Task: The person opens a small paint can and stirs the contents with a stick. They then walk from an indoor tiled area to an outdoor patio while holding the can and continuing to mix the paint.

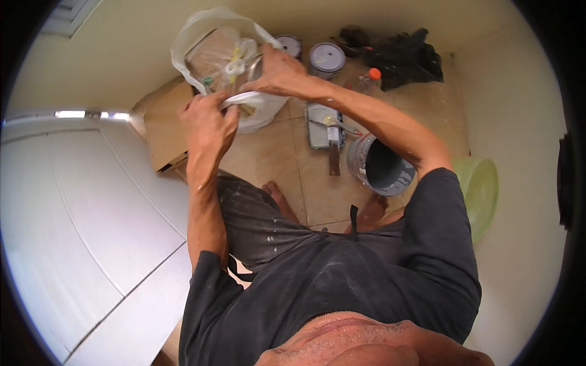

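At eleven o'clock stands a white bag, its mouth open; working inside it likely goes best with the rim held steady and the thin plastic not strained. The left hand pinches the bag's seven-o'clock rim, fingers curled close. The right hand, at the bag's three o'clock, arches half open over a shiny round thing; whether it grips that is unclear.
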Motion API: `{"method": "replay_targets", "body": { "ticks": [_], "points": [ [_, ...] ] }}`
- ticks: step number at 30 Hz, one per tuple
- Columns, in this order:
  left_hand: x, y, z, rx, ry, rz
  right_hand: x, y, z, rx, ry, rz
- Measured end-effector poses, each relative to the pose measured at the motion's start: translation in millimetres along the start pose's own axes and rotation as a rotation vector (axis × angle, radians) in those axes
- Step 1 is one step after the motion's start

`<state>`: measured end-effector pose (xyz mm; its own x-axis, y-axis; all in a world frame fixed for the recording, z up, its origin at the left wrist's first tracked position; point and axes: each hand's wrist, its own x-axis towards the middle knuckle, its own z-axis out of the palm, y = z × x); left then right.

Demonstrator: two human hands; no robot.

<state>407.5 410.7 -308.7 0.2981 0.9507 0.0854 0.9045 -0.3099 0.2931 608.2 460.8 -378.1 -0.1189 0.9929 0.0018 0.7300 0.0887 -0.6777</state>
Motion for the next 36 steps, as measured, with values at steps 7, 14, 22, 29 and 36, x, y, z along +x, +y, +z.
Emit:
{"method": "replay_targets", "body": {
  "ticks": [7,14,22,29,36],
  "points": [
    [-6.6,5.2,-12.4,-0.152,0.24,-0.031,10.4,-14.1,-18.2,0.006,-0.143,-0.179],
    [-6.0,10.2,-10.7,-0.134,0.235,-0.102,34.3,45.0,-82.8,-0.147,0.384,-0.196],
    [-2.9,27.0,-14.1,-0.135,0.278,0.1,28.9,150.6,-39.3,-0.683,-0.145,0.316],
    [-9.5,30.3,-19.5,-0.267,0.304,0.094,31.3,150.6,-6.6,-0.673,0.004,0.482],
    [-13.3,31.1,-22.3,-0.274,0.299,0.087,30.3,145.9,0.6,-0.638,0.023,0.616]
  ]
}}
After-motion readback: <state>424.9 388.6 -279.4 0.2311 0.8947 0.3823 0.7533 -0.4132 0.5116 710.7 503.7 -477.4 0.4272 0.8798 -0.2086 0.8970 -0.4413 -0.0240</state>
